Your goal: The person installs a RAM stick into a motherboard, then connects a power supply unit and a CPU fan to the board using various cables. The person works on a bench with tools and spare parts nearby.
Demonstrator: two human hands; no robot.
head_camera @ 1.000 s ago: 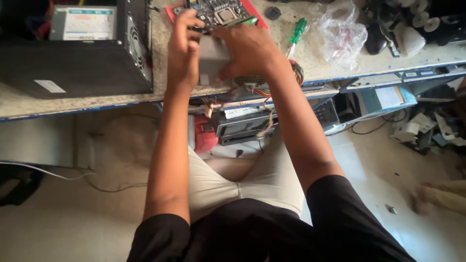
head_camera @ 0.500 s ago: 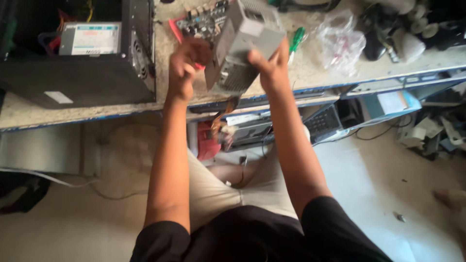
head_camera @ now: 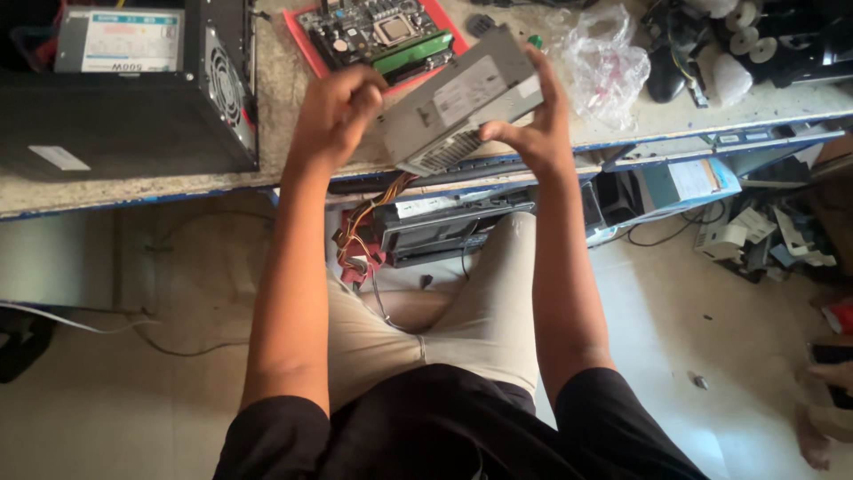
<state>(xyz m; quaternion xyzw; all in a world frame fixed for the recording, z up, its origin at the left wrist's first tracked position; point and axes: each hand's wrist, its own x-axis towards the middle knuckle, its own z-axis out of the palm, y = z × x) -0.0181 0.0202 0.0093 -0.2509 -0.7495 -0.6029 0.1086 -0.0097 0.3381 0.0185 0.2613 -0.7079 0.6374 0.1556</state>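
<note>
Grey metal power supply box (head_camera: 462, 102), tilted, label face up and vent grille toward the lower edge, raised in the air just over the front edge of the stone workbench (head_camera: 107, 191). Clamped at its left end by the left hand (head_camera: 333, 111), fingers curled tight around the corner, knuckles toward the camera. Braced at its right end by the right hand (head_camera: 533, 124), thumb tucked under the lower edge, the other fingers stretched straight up along the side and pressed together. Bundle of coloured wires (head_camera: 364, 236) trailing down from beneath the box toward the lap, over a black device (head_camera: 444, 231) on a shelf under the bench. Just behind the box on the bench, a green circuit board (head_camera: 378, 31) lying in a red tray. Farther left, an open black computer case (head_camera: 124, 89) with a second power unit inside. To the right of the hands, a crumpled clear plastic bag (head_camera: 604, 62), touching nothing held.
</note>
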